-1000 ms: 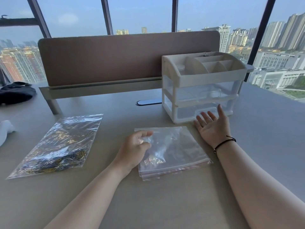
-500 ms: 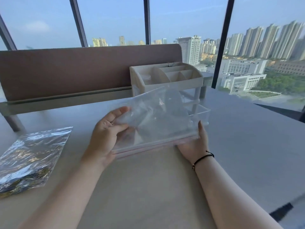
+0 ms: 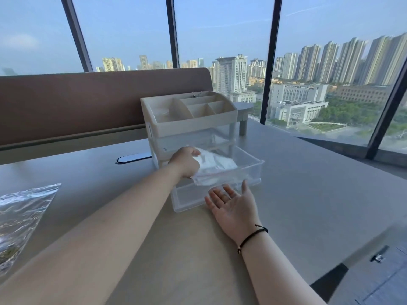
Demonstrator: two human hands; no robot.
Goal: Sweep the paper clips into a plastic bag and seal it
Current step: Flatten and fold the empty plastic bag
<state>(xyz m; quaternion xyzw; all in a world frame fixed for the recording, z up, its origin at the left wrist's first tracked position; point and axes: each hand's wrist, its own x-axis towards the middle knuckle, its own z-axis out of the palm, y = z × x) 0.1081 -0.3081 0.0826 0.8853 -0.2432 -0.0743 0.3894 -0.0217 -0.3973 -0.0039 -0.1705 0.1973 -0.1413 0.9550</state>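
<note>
head view: the left hand [image 3: 185,161] reaches forward over the table [image 3: 308,194], its fingers curled round a stack of clear plastic bags [image 3: 211,167] that it holds above an open transparent drawer [image 3: 246,166] pulled out of the desk organiser [image 3: 187,115]. the bags lie roughly flat, their long axis running left to right and slightly away; the sealed edge with a thin reddish strip faces the person and hangs a little past the drawer's front wall, while the far end points into the organiser. a second clear drawer [image 3: 187,198] below is also pulled out, nearer the person. the right hand [image 3: 233,203] rests palm up on the table just in front of that lower drawer, fingers spread and relaxed, gripping nothing; a thin black cord bracelet [image 3: 253,235] circles its wrist. far left, partly cut by the frame edge, another plastic bag [image 3: 24,216] lies flat on the table, crinkled and shiny, with dark and gold contents too blurred to tell as paper clips; its long axis runs from near left toward far right. the organiser's cream top tray is split into several compartments, one with something small and dark at the back rim. behind it stand a brown desk divider [image 3: 88,102] and tall windows with city buildings. no brand, label or writing can be read anywhere.
</note>
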